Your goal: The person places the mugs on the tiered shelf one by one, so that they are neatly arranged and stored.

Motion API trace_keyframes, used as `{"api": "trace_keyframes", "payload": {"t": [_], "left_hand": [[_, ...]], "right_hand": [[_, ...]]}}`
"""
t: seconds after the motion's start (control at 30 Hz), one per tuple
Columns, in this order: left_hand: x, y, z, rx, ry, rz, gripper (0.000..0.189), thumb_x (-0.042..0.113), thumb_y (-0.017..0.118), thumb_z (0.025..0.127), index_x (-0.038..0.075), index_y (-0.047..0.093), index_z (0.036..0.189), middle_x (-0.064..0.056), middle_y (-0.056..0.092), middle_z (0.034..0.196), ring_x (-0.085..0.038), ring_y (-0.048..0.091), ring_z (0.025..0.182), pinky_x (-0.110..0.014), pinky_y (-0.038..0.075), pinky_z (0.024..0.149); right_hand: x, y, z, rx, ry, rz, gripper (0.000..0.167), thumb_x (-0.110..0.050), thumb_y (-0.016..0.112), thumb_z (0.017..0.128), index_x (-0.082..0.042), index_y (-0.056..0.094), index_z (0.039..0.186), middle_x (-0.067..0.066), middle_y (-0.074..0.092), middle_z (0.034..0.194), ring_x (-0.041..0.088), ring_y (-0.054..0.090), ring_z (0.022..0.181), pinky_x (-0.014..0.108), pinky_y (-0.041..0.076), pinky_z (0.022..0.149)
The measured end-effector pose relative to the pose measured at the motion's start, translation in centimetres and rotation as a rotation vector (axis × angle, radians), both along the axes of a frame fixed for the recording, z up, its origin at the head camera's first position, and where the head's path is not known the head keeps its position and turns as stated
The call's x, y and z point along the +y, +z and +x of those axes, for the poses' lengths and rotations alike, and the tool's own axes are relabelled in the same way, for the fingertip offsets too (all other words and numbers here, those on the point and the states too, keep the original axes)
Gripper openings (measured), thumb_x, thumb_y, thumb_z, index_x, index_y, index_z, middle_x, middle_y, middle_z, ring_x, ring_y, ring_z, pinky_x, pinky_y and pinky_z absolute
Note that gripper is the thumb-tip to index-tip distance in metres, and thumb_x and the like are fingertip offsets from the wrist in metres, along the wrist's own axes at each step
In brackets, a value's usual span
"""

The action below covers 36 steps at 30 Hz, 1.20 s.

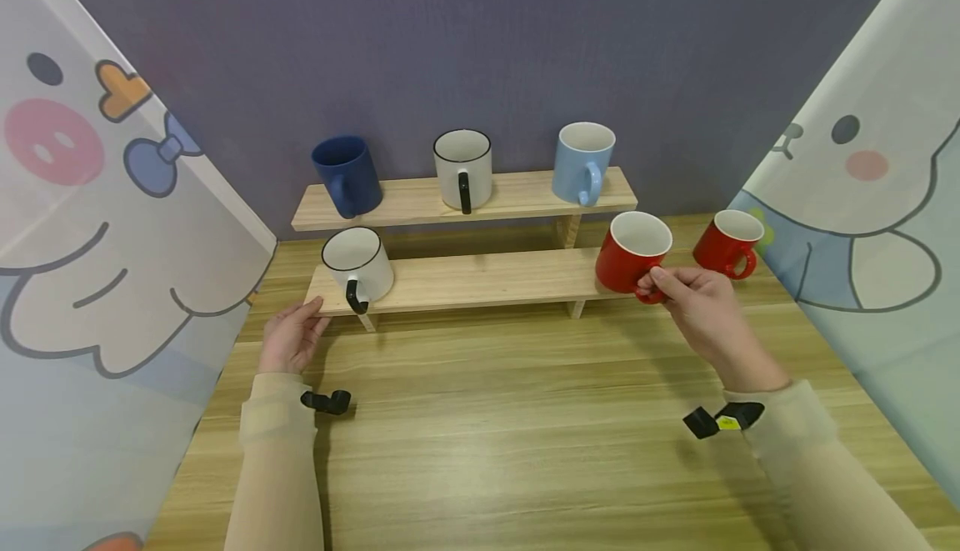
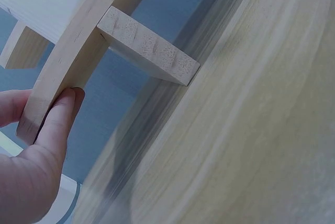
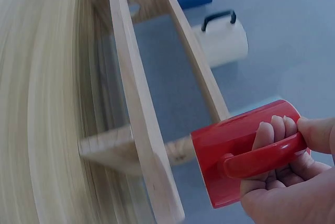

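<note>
My left hand point(image 1: 292, 338) pinches the left end of the lower board of a two-tier wooden shelf point(image 1: 480, 280), thumb on one face and fingers on the other. Close to it on that board stands a white mug point(image 1: 367, 272) with a black rim and handle. At the board's right end, my right hand point(image 1: 708, 313) holds a red mug point(image 1: 621, 263) by its handle, fingers through the loop in the right wrist view. That view shows a gap between the red mug's base point(image 3: 203, 174) and the board, the mug slightly tilted.
On the upper board stand a dark blue mug point(image 1: 356, 180), another black-rimmed white mug point(image 1: 474, 180) and a light blue mug point(image 1: 573, 167). A second red mug point(image 1: 722, 247) sits on the wooden table point(image 1: 480, 434), right of the shelf. Cartoon panels point(image 1: 870, 217) flank both sides.
</note>
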<state>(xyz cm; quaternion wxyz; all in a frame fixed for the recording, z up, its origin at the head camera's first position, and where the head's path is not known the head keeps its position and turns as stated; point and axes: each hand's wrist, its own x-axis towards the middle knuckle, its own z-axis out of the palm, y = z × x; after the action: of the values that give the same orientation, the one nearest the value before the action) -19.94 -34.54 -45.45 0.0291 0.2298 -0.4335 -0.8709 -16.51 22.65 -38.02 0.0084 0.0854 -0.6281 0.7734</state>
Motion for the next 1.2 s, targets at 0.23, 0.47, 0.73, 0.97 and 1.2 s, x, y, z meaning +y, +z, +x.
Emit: {"api": "trace_keyframes", "payload": {"t": [0.23,0.47,0.73,0.97,1.2], "left_hand": [[0.0,-0.2,-0.2,-0.012,-0.002,-0.026,0.028,-0.002,0.067,0.098,-0.003,0.050,0.120,-0.011,0.069,0.093,-0.016,0.069,0.081,-0.023,0.058,0.085],[0.0,-0.4,-0.2,-0.010,-0.013,-0.029,0.031,-0.001,0.068,0.098,-0.002,0.049,0.122,-0.010,0.069,0.092,-0.015,0.069,0.078,-0.023,0.059,0.081],[0.0,-0.2,-0.1,-0.009,-0.001,-0.029,0.024,-0.001,0.068,0.098,-0.002,0.053,0.117,-0.010,0.070,0.091,-0.015,0.071,0.079,-0.022,0.059,0.081],[0.0,-0.1,0.0,-0.024,-0.008,-0.052,0.029,0.000,0.068,0.098,-0.002,0.051,0.120,-0.010,0.070,0.091,-0.015,0.070,0.077,-0.021,0.058,0.082],[0.1,-0.1,-0.1,-0.023,-0.016,-0.053,0.027,0.000,0.067,0.099,-0.002,0.050,0.120,-0.010,0.069,0.092,-0.014,0.070,0.078,-0.021,0.058,0.082]], "right_hand": [[-2.6,0.1,0.1,-0.034,0.051,0.062,0.024,-0.010,0.063,0.103,0.014,0.068,0.101,0.009,0.071,0.092,0.020,0.067,0.090,0.025,0.058,0.086],[-6.1,0.0,0.0,-0.049,0.054,0.132,0.026,-0.008,0.062,0.104,0.018,0.065,0.102,0.009,0.070,0.090,0.021,0.066,0.089,0.029,0.059,0.086],[-10.9,0.0,-0.8,-0.036,0.086,0.205,0.024,-0.004,0.060,0.104,0.018,0.065,0.097,0.011,0.071,0.086,0.019,0.066,0.083,0.027,0.057,0.075],[-14.3,0.4,-1.2,-0.051,0.098,0.208,0.023,-0.004,0.062,0.103,0.017,0.067,0.096,0.014,0.071,0.085,0.020,0.066,0.082,0.029,0.057,0.078],[-17.6,-0.2,-1.5,-0.091,0.037,0.210,0.024,-0.010,0.064,0.103,0.011,0.071,0.094,0.014,0.071,0.086,0.023,0.065,0.085,0.029,0.055,0.078]]}}
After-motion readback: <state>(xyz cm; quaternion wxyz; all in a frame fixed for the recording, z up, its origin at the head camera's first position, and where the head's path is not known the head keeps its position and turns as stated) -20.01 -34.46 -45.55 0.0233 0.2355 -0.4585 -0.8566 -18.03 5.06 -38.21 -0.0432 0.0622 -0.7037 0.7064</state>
